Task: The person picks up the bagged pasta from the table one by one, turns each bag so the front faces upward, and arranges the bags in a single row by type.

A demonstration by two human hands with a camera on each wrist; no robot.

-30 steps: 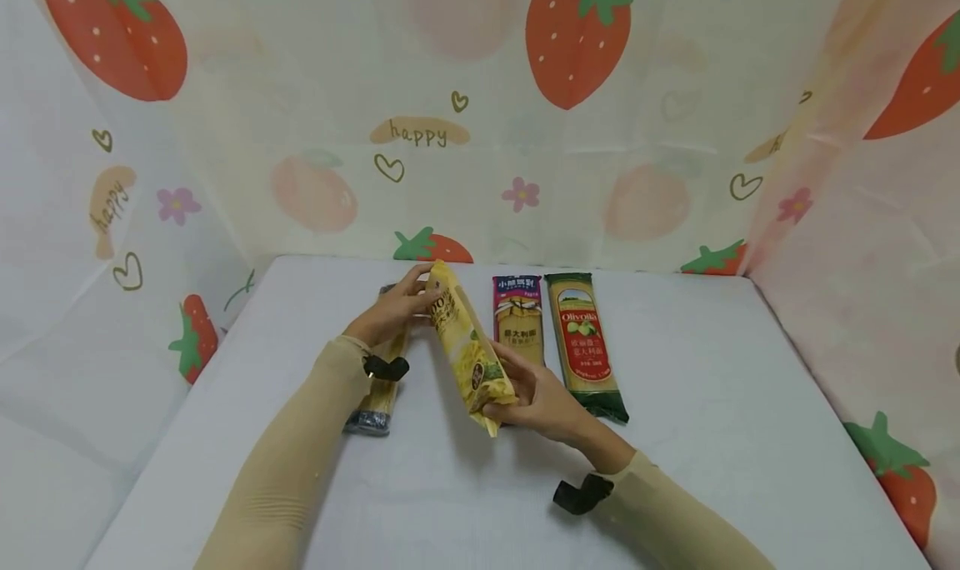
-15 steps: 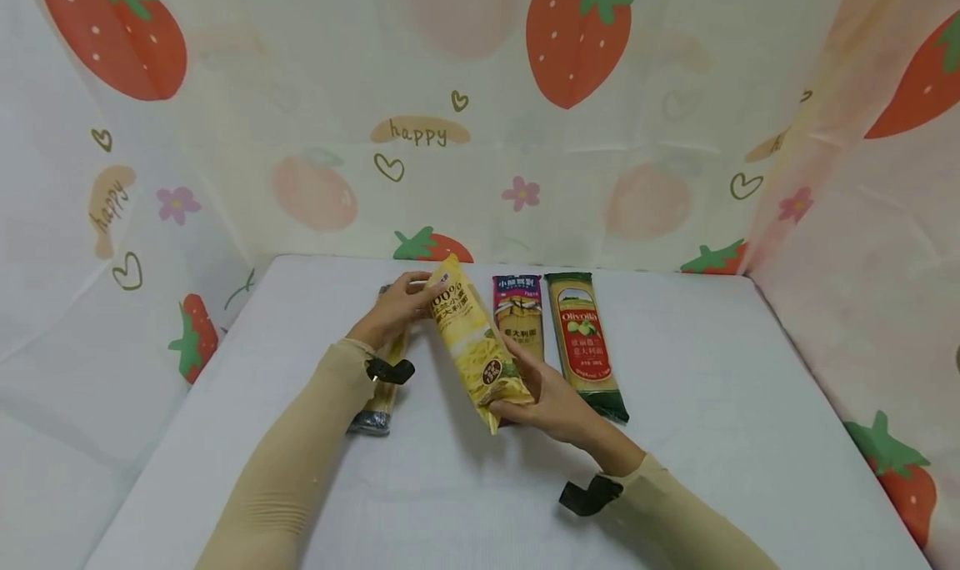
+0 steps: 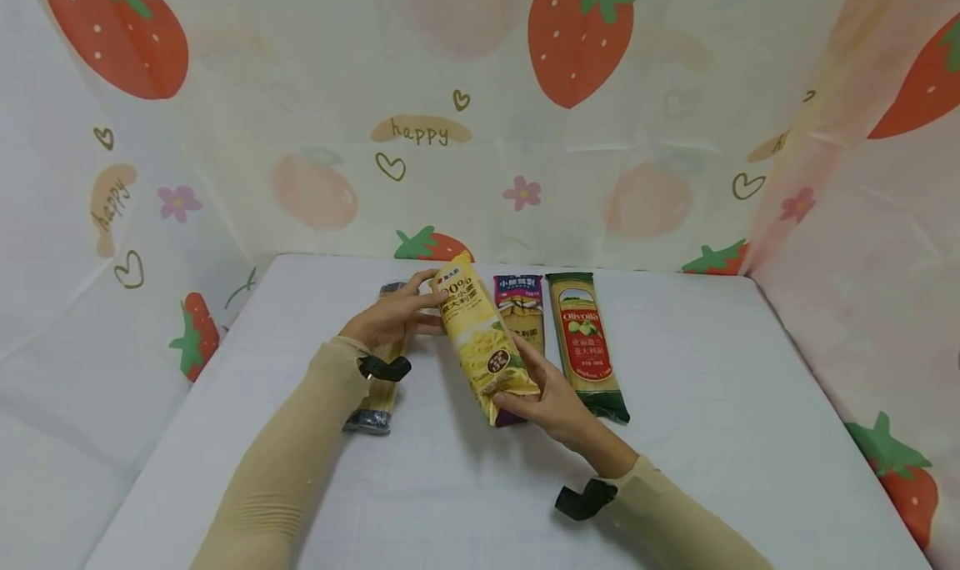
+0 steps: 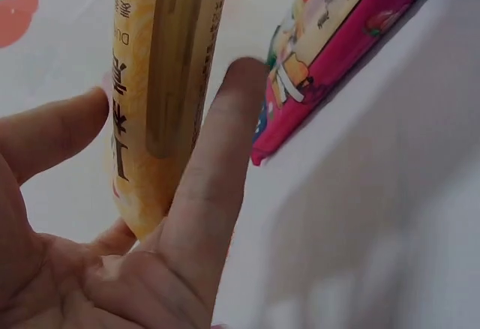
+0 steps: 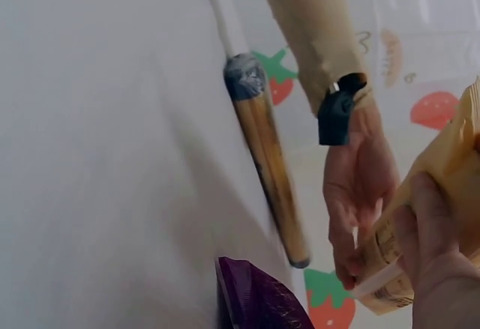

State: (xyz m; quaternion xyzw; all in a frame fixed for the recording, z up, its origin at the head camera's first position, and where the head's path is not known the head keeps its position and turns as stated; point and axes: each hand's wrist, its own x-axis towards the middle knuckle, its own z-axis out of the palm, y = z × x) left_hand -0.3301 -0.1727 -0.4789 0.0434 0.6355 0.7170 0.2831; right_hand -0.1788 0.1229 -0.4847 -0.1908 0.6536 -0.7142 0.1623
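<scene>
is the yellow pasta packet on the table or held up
Held up: the left hand and right hand hold the yellow packet tilted, clear of the table in the right wrist view.

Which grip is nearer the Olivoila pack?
Right. In the head view, the right grip is just left of the Olivoila pack, holding the yellow pack by its near end; the left grip is farther left, at the other end.

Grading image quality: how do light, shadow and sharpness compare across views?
Head: fairly even light, soft shadow below the long yellow plastic packet, its large lettering legible; left wrist: dimmer, broad shadows at right; right wrist: dim, soft detail, long shadow beside the slim tan, dark-ended plastic packet.
</scene>
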